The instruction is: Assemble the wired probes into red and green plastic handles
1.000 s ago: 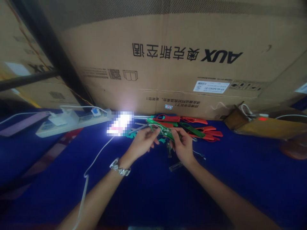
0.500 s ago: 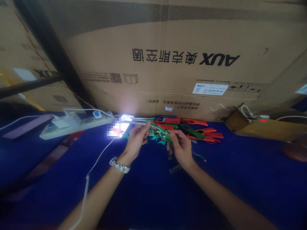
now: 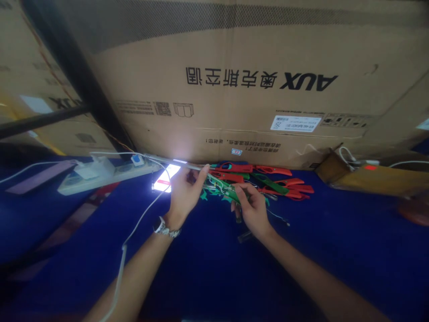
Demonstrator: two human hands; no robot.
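My left hand point(image 3: 186, 192), a watch on its wrist, pinches a thin metal tube point(image 3: 161, 158) between thumb and fingers. The tube slants up and left over a glowing phone point(image 3: 166, 179). Its right end meets an opened green lighter handle point(image 3: 230, 191) with white wires inside. Closed around that handle's right part is my right hand point(image 3: 253, 208). My fingers partly hide both pieces. Behind them lie several red lighter shells point(image 3: 231, 167) and a green shell point(image 3: 273, 184). Small teal parts lie below the handle.
A large cardboard box point(image 3: 234, 49) stands at the back. To the left are a white power strip point(image 3: 107, 176) and a white cable point(image 3: 140, 219) crossing my left forearm. A yellowish box point(image 3: 372, 179) sits at the right on the blue cloth point(image 3: 208, 268).
My left hand has shifted slightly left and turned. The metal tube now shows reaching up and left past the phone. My right hand stays nearly in place with the green handle.
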